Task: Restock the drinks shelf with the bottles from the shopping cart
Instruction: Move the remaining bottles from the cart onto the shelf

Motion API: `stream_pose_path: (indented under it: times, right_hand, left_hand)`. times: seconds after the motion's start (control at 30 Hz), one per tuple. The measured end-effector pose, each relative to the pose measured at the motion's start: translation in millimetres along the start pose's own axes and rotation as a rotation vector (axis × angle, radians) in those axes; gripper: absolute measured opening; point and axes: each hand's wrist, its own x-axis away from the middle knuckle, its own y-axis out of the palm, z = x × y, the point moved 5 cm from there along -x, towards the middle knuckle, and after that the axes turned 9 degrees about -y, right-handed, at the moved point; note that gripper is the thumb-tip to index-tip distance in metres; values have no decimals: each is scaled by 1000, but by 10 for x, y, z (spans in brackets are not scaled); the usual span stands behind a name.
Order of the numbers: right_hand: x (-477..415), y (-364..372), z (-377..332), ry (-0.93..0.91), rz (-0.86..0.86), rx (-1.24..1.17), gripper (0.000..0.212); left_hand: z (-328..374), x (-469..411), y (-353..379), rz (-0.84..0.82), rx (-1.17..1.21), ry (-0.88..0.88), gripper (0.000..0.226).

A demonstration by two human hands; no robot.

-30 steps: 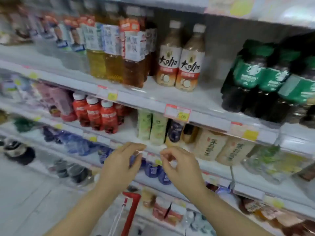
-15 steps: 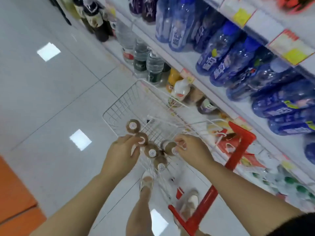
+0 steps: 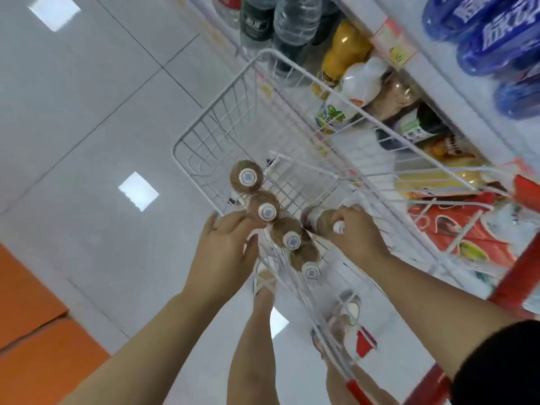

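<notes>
A white wire shopping cart point(image 3: 210, 118) stands below me beside the drinks shelf point(image 3: 438, 80). Several brown bottles with white caps stand in a row along its left side, the farthest one point(image 3: 247, 176) apart from my hands. My left hand point(image 3: 225, 252) reaches in with its fingers and thumb round the second bottle point(image 3: 267, 210). My right hand point(image 3: 355, 236) grips a tilted brown bottle point(image 3: 317, 219) by its neck, the cap poking out between the fingers. Two more bottles point(image 3: 292, 239) stand between my hands.
Blue bottles point(image 3: 482, 30) fill the shelf at upper right, and water bottles point(image 3: 292, 16) and a yellow juice bottle point(image 3: 344, 51) stand lower down. The cart's red frame point(image 3: 523, 258) is on the right. My sandalled feet point(image 3: 264, 280) stand under the cart on grey tiles, with an orange floor strip point(image 3: 35, 346) on the left.
My view dropped from the shelf down to the cart. Both hands went into the cart; the right hand has tilted one bottle, and the left has closed on another.
</notes>
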Motion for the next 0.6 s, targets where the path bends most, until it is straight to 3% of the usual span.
stream_pose_path:
  times: [0.17,0.27,0.37,0.47,0.6]
  right_hand:
    - [146,-540,-198,-33,281,-203,14]
    - [332,-817,-274,-71,347,-264,19]
    - [463,-998,-323,-110,413,-292,24]
    - [520,-1100,-322,-111,452,-353,22]
    - [646,-1226,-285,-109,499,-400,21]
  left_hand:
    - [109,-193,-136,7,-186,19,30]
    - [293,-389,-15,-229,-276,58,43]
    - [279,-535,314,-500,-504,-9,46]
    - [223,-685,514,-498,-558,-38,38]
    - [251,-733,469,-410,-434,-54,21]
